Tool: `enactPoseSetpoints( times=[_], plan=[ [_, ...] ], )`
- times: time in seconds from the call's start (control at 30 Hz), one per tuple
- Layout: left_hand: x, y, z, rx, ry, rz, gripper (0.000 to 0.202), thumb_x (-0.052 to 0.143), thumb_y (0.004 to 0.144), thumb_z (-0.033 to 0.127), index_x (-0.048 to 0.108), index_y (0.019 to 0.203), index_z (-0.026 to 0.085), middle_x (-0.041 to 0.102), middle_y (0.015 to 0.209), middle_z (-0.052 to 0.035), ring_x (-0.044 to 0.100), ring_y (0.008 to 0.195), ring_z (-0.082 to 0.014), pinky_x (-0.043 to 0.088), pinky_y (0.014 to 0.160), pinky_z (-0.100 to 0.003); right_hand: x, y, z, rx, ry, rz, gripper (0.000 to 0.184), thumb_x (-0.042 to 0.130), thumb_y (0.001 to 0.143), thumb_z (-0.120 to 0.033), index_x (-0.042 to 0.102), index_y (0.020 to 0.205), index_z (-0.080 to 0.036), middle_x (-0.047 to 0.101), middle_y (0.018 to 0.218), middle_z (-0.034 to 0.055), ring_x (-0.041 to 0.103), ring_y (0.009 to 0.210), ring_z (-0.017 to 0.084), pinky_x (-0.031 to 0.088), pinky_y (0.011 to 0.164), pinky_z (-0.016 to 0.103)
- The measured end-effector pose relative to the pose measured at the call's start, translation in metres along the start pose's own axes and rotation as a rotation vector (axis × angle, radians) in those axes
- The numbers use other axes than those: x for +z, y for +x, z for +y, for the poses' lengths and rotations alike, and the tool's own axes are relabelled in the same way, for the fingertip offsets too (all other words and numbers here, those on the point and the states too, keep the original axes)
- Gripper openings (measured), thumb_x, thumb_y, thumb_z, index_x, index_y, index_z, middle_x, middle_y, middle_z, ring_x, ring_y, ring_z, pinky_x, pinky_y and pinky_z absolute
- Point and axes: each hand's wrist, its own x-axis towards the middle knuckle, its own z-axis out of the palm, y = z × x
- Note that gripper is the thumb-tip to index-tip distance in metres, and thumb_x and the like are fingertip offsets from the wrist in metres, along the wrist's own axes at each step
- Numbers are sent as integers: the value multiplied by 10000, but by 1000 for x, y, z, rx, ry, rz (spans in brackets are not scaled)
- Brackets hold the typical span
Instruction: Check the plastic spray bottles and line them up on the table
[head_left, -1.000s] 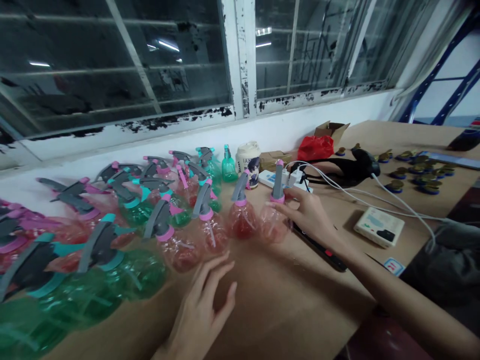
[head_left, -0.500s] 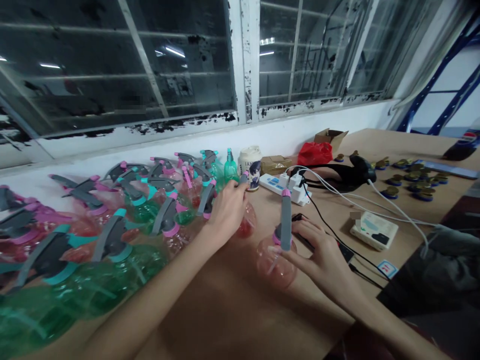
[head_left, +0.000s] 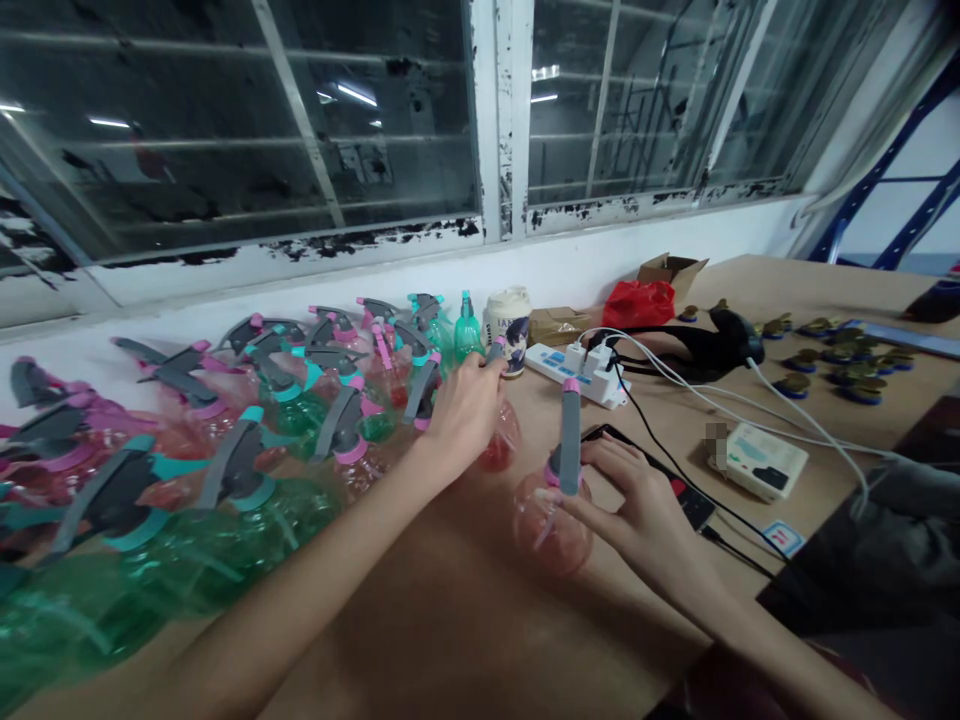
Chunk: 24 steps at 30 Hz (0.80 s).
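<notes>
My left hand (head_left: 469,405) is closed round the grey-and-pink spray head of a pink spray bottle (head_left: 501,440), which stands upright on the table. Closer to me, a second pink spray bottle (head_left: 551,535) stands with its grey trigger pointing my way. My right hand (head_left: 622,490) grips that one at the neck, thumb on the near side; its other fingers are partly behind the spray head. Left of my left arm crowd several more spray bottles, green ones (head_left: 300,515) with turquoise collars and pink ones (head_left: 360,475) with pink collars.
A paper cup (head_left: 508,330) and a white power strip (head_left: 577,375) stand behind the bottles. Beside my right hand lies a black phone (head_left: 679,480) with a cable. Farther right are a white box (head_left: 757,460), gold-and-blue pieces (head_left: 847,365) and a red bag (head_left: 639,303).
The view has turned slightly, so the background sits a little farther right. Both hands keep their hold on the two pink bottles.
</notes>
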Motion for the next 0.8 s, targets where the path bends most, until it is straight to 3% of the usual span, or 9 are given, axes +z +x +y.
enactPoseSetpoints(
  times=[0.2, 0.4, 0.57, 0.8],
  plan=[
    [-9, -7, 4, -10, -8, 44, 296, 459, 884, 193, 613, 1133, 150, 601, 1058, -149, 640, 862, -284, 517, 717, -421, 4, -1, -3, -48, -33, -11, 189, 592, 814, -425, 605, 841, -239, 662, 851, 30, 600, 843, 234, 406, 857, 438],
    [-42, -38, 5, 9, -83, 71, 290, 453, 901, 183, 580, 1160, 159, 581, 1172, -104, 592, 1033, -243, 472, 912, -415, 16, 1, -17, -135, -16, -55, 177, 590, 821, -413, 613, 814, -238, 663, 850, 24, 606, 831, 220, 395, 882, 441],
    [-58, -89, -19, -59, -444, -140, 354, 504, 831, 140, 557, 1163, 251, 640, 1160, -24, 619, 1041, -209, 507, 897, -395, 41, -2, -31, -188, 23, -113, 168, 664, 772, -381, 636, 875, -252, 681, 909, 5, 599, 923, 219, 369, 920, 425],
    [-69, -152, -47, -237, -684, -393, 592, 636, 790, 315, 396, 1330, 336, 498, 1371, -14, 535, 1190, -222, 488, 958, -395, 82, -10, -52, -257, 32, -114, 236, 633, 786, -448, 605, 814, -215, 675, 849, 10, 602, 882, 211, 375, 887, 408]
  ],
)
